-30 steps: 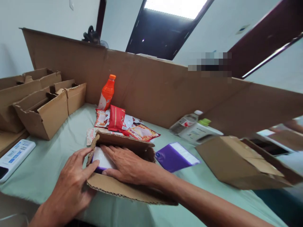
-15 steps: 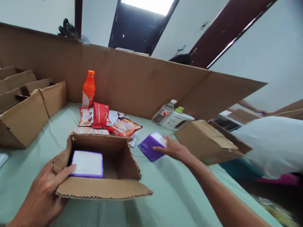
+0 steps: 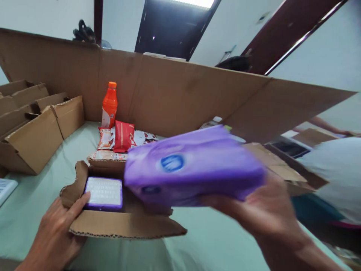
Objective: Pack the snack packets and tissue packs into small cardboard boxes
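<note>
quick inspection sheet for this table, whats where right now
surface: pale green cloth covering the table.
job's things: cardboard box, flaps open, with one purple pack lying flat inside; second purple pack held in the air to the right of it, blurred.
clutter: orange bottle upright; snack packets behind the box; empty cartons at left; another carton at right.
grippers: left hand grips the box's left wall, thumb touching the pack inside; right hand clasps the second pack from below.
cables: nothing seen.
surroundings: cardboard partition along the back; another person's arm at far right; dark doorway above.
</note>
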The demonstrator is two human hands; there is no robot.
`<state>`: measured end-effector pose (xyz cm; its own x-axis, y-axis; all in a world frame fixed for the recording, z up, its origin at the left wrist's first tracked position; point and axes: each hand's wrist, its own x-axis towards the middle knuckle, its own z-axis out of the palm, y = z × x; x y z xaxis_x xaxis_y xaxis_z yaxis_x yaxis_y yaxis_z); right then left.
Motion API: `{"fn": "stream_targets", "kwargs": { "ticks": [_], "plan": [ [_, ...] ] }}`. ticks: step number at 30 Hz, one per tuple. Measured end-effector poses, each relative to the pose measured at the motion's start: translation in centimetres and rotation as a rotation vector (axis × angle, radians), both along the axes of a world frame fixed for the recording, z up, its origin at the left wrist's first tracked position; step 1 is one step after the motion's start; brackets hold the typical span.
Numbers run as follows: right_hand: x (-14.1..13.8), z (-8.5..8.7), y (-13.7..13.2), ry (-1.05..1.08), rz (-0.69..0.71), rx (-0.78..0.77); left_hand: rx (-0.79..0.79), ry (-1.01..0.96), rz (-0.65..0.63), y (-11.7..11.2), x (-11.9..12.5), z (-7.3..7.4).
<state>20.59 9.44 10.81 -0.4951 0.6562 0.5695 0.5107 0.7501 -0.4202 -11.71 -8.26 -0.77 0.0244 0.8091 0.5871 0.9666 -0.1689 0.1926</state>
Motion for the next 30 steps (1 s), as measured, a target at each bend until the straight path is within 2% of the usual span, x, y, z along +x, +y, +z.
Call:
{"fn": "stream_targets", "kwargs": {
  "ticks": [3, 7, 10, 13, 18, 20, 25, 30],
  "plan": [
    [-3.0, 0.8, -1.5, -0.107, 0.146, 0.097, 0.013, 0.017, 0.034, -0.2, 0.7, 0.0],
    [-3.8, 1.3, -1.1, -0.298, 0.182, 0.225, 0.026, 0.063, 0.069, 0.2, 1.6, 1.3],
    [-4.5, 2.0, -1.1, -0.459, 0.224, 0.193, 0.03, 0.096, 0.048, 0.5, 1.8, 2.3],
    [-6.2, 2.3, -1.6, -0.616, 0.235, 0.131, 0.04, 0.094, 0.029, 0.5, 1.7, 2.3],
    [-8.0, 0.7, -1.6, -0.748, 0.251, 0.062, 0.077, 0.079, 0.057, 0.3, 1.7, 1.8],
    [-8.0, -0.4, -1.2, -0.77, 0.226, 0.068, 0.06, 0.086, 0.051, 0.3, 1.8, 1.9],
    [-8.6, -2.7, -0.7, -0.997, 0.136, 0.016, 0.04, 0.068, 0.059, 0.5, 2.0, 2.3],
    [-9.5, -3.3, -0.4, -0.978, 0.125, 0.049, 0.019, 0.07, 0.024, 0.5, 1.7, 1.7]
  ]
}}
